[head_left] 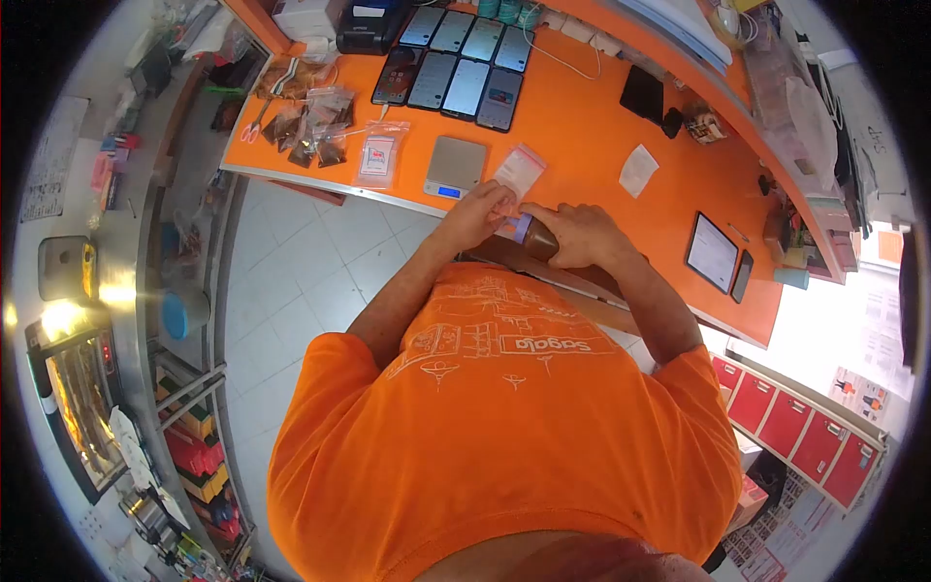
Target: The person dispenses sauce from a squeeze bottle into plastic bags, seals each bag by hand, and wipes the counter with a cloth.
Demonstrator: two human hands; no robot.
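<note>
In the head view, my right hand [582, 236] is wrapped around a brown jar [539, 240] with a purple rim or cap. The jar lies tilted, its purple end toward my left hand [482, 213]. The fingers of my left hand are curled together close to that end; what they pinch, if anything, is too small to tell. Just beyond my hands lies a clear zip bag [521, 170] with a pink seal. A small digital scale [456, 165] with a lit blue display rests left of the bag, near the counter's front edge.
On the orange counter [572, 126] are several phones [467, 87] in rows, a labelled zip bag [378, 157], small bags of brown contents [312, 126], scissors [254, 126], a paper slip [638, 171] and a tablet [713, 250]. Red drawers [786, 422] stand at lower right.
</note>
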